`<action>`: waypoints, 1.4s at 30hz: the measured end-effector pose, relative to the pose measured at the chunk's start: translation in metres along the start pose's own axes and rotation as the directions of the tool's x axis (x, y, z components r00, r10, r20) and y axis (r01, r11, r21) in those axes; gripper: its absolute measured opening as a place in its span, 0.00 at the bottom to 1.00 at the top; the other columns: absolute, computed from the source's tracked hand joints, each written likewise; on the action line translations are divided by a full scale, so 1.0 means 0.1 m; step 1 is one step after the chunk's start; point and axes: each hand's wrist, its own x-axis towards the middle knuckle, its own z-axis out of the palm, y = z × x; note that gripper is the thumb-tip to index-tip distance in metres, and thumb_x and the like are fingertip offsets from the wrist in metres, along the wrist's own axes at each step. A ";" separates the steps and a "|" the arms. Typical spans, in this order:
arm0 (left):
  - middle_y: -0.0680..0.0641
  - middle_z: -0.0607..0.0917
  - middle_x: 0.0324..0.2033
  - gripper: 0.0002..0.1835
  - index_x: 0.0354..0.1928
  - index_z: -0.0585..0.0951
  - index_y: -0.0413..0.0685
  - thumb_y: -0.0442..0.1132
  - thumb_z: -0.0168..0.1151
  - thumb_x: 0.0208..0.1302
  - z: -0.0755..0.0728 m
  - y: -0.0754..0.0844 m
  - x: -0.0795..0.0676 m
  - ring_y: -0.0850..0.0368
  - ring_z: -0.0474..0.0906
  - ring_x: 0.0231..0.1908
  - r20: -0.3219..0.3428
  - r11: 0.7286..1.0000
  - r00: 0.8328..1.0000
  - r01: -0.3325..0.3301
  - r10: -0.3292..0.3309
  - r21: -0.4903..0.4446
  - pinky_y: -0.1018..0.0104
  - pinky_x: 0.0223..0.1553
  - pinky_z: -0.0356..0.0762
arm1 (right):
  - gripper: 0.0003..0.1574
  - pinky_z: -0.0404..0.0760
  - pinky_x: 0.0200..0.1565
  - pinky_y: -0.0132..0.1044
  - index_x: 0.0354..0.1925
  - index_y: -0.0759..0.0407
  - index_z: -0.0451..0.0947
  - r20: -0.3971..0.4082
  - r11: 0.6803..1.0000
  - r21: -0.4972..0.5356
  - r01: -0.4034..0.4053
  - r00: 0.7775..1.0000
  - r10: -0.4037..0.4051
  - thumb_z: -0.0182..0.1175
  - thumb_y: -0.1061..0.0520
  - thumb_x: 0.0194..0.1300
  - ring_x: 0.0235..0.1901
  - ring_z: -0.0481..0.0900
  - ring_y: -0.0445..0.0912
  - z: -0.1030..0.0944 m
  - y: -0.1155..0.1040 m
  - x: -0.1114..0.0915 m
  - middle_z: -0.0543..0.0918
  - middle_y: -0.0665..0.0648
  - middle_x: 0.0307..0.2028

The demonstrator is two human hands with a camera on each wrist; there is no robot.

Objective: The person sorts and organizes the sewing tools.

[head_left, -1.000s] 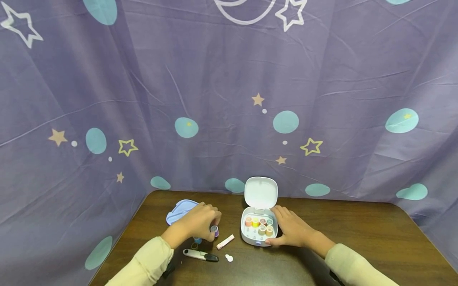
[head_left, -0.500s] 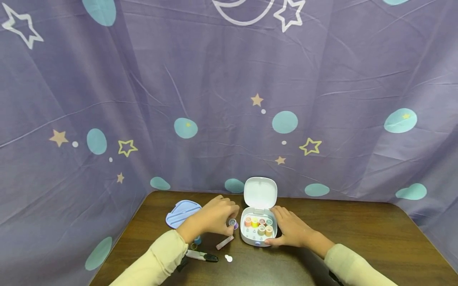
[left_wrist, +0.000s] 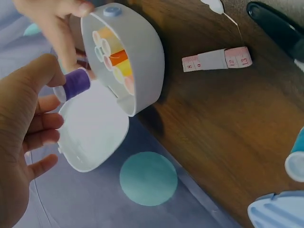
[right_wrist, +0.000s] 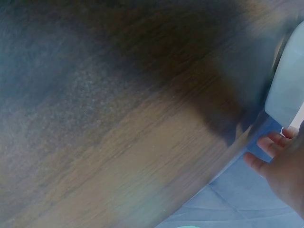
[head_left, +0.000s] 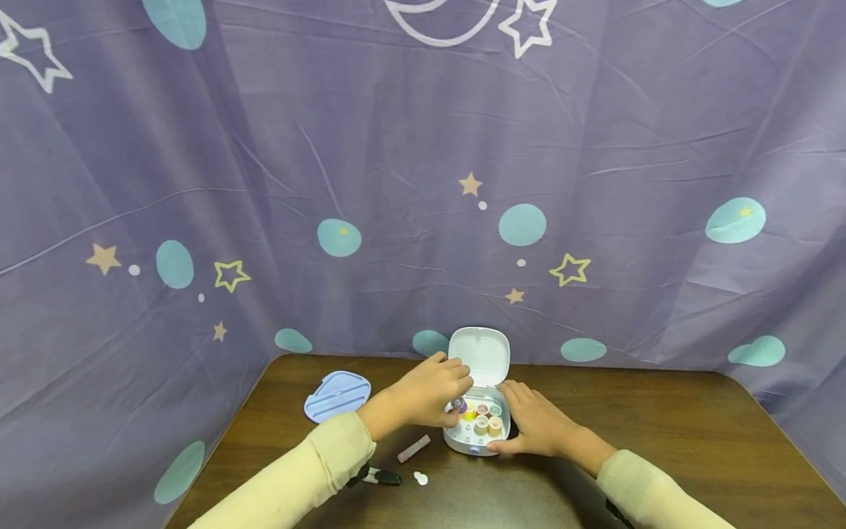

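My left hand (head_left: 429,389) pinches a spool of purple thread (left_wrist: 76,84) between thumb and forefinger, its other fingers loosely bent. The spool is over the left part of an open white sewing box (left_wrist: 148,61). Inside the box sit several thread spools (head_left: 482,425) in orange, yellow, red, green and tan, beside bare pegs at the front. With its thumb at the front corner and fingers toward the back, my right hand (head_left: 538,422) holds the box's right side. The raised lid (head_left: 479,354) stands at the back.
Left of the box lie a folded tape measure (left_wrist: 216,61), a white needle threader (head_left: 421,478) and a black-handled tool (head_left: 386,477), partly hidden by the left sleeve. A light-blue tray (head_left: 338,397) lies farther left. Near it is a teal spool (left_wrist: 298,154). A patterned curtain (head_left: 396,184) hangs behind the table.
My left hand has carried the purple spool rightward, from beside the blue tray, past the tape measure, to over the box. My right hand has stayed on the box.
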 end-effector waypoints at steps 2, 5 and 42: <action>0.58 0.78 0.34 0.17 0.38 0.78 0.56 0.56 0.68 0.51 -0.01 0.01 0.04 0.61 0.75 0.40 0.025 1.000 0.999 -0.022 0.022 0.022 0.65 0.44 0.71 | 0.63 0.81 0.52 0.51 0.64 0.66 0.69 -0.005 1.000 0.007 0.005 1.000 -0.005 0.60 0.17 0.53 0.55 0.76 0.50 0.00 0.00 0.00 0.76 0.60 0.56; 0.59 0.79 0.36 0.17 0.41 0.79 0.56 0.55 0.66 0.53 -0.05 0.03 0.10 0.61 0.75 0.42 0.056 0.998 0.998 -0.045 0.043 0.037 0.65 0.46 0.71 | 0.62 0.81 0.52 0.51 0.63 0.66 0.69 -0.009 1.000 0.009 0.010 1.000 -0.010 0.60 0.17 0.54 0.54 0.76 0.50 0.00 0.00 0.00 0.76 0.60 0.55; 0.60 0.83 0.38 0.20 0.42 0.83 0.58 0.60 0.70 0.53 0.14 0.16 0.28 0.62 0.78 0.42 0.188 0.996 0.981 -0.059 0.045 0.068 0.67 0.43 0.72 | 0.65 0.80 0.55 0.53 0.67 0.67 0.67 0.051 0.999 0.035 -0.034 0.998 0.032 0.59 0.17 0.54 0.56 0.75 0.51 -0.01 0.02 0.01 0.75 0.61 0.57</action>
